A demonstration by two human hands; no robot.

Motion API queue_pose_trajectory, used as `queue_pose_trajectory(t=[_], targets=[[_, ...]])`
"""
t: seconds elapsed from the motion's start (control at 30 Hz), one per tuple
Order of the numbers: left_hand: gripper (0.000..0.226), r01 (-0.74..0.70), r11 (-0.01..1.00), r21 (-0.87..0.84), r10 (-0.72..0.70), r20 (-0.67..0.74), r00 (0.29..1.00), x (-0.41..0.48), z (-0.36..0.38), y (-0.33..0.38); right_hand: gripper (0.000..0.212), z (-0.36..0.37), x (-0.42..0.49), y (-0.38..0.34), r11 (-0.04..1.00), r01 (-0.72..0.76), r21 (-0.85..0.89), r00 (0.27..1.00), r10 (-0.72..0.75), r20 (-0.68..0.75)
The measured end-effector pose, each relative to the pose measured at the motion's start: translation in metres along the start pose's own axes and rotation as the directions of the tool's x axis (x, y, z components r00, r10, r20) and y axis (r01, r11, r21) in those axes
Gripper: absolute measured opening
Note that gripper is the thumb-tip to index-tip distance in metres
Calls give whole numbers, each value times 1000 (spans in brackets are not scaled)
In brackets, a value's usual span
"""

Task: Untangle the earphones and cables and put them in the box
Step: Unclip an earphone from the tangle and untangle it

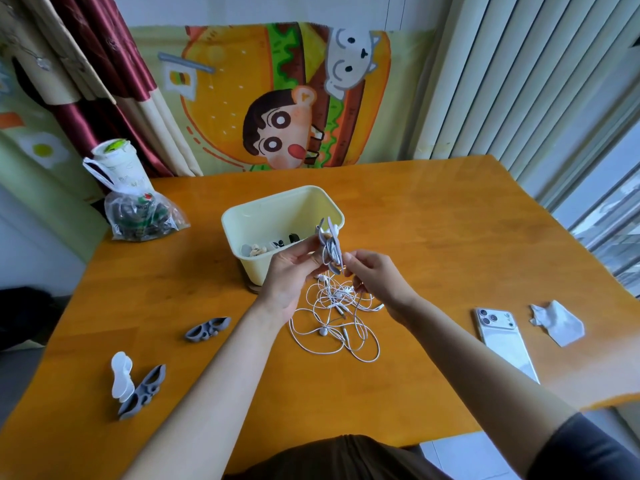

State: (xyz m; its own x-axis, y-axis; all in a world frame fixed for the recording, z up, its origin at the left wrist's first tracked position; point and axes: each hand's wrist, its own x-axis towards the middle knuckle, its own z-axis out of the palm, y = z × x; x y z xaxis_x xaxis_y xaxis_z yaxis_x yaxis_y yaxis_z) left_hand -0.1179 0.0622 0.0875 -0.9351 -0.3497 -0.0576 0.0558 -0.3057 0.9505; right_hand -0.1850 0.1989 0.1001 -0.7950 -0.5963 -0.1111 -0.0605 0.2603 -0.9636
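A tangle of white earphone cables (334,317) lies on the wooden table (450,237) below my hands. My left hand (294,271) holds a grey cable winder (330,245) with white cable wound on it, raised just in front of the pale yellow box (252,265). My right hand (372,271) pinches the white cable at the winder's lower end. Strands hang from the winder down into the tangle. Several small items lie at the bottom of the box.
Grey winders (207,329) (143,391) and a white one (121,374) lie at the left. A plastic bag (142,213) with a cup stands at the back left. A white phone (502,337) and a crumpled tissue (557,322) lie at the right.
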Motion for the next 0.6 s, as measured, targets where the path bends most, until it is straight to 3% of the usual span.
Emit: queue_pose_trajectory(t=[0.2, 0.43, 0.6], targets=[[27, 50, 990, -135, -66, -112, 992, -2, 2, -5, 26, 7, -2, 6, 992, -90, 85, 995, 87, 44], [28, 12, 978, -207, -41, -137, 990, 0, 7, -3, 24, 12, -3, 10, 995, -101, 16, 995, 101, 23], [26, -71, 994, -78, 52, -220, 974, -1, 9, 0, 23, 17, -4, 11, 992, -54, -112, 998, 55, 4]])
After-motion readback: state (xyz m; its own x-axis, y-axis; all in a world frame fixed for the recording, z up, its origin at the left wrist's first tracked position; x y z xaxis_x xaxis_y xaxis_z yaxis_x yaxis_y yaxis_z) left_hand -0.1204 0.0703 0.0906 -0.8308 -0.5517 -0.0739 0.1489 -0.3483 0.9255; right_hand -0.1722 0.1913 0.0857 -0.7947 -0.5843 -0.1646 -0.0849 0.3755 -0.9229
